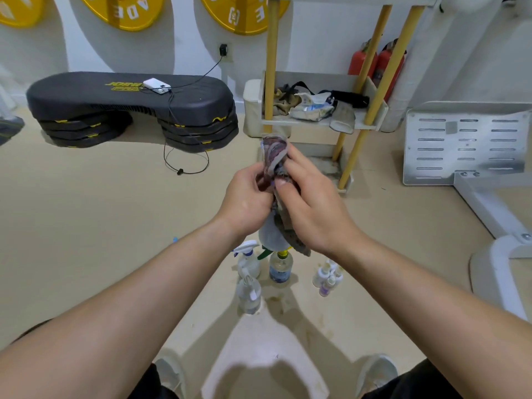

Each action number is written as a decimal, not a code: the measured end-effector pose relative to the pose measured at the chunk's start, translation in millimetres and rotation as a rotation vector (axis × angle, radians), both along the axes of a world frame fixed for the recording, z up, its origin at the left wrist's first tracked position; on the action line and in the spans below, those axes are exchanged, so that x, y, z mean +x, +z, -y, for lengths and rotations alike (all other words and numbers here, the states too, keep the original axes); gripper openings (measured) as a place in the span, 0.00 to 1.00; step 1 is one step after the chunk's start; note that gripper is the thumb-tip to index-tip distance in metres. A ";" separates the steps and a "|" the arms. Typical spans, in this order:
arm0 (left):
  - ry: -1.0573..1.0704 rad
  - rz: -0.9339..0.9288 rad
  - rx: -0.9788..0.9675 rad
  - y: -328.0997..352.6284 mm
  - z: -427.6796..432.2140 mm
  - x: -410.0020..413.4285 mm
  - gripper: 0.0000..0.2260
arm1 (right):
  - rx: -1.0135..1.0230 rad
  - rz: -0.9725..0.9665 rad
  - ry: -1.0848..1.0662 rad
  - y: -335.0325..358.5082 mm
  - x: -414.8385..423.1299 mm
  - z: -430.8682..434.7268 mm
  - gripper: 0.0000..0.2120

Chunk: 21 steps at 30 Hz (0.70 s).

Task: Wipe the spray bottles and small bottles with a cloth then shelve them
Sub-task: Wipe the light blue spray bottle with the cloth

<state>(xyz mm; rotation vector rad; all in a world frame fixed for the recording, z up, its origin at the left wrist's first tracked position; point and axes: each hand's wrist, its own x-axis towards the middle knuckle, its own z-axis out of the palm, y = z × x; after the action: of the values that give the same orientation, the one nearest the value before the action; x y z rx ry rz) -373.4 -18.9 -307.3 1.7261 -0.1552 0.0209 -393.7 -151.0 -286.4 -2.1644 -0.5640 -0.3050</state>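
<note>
- Beige floor fills the room, with a black step platform against the wall and a yellow-posted shelf beyond the hands.
- Left hand and right hand are close together, each clamped on the bunched patterned cloth.
- A pale grey shape hangs under the cloth; I cannot tell whether it is a bottle.
- Spray bottles and small bottles stand grouped on the floor below the hands, well apart from the shelf.
- Judged step: wiping, or readying the cloth.
- Shelving is not yet done. Next, rub a bottle over and carry it upright to a free spot on the cluttered shelf.
</note>
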 end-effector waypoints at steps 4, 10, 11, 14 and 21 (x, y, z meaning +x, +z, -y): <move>0.035 -0.003 -0.110 1.2 9.6 -2.4 0.09 | 0.377 -0.119 -0.201 4.5 9.7 -6.5 0.09; 0.279 -0.035 -0.292 16.3 9.1 4.3 0.02 | 0.282 -0.040 -0.182 -22.9 -11.3 -29.4 0.15; 0.314 -0.054 -0.343 20.3 5.4 5.9 0.03 | 0.178 0.011 -0.153 -28.9 -13.3 -30.7 0.17; 0.348 -0.120 -0.411 29.3 -3.8 7.5 0.08 | -0.055 0.120 -0.091 -42.7 -7.3 -23.7 0.23; 0.296 -0.162 -0.347 31.4 0.7 2.0 0.08 | 0.088 -0.280 -0.290 -24.0 9.4 -8.6 0.15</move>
<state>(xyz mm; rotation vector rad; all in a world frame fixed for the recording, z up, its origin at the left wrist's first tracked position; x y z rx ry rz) -371.4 -19.6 -275.8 1.3840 0.2145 0.1186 -384.3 -142.5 -310.5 -2.1537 -0.0774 -0.1725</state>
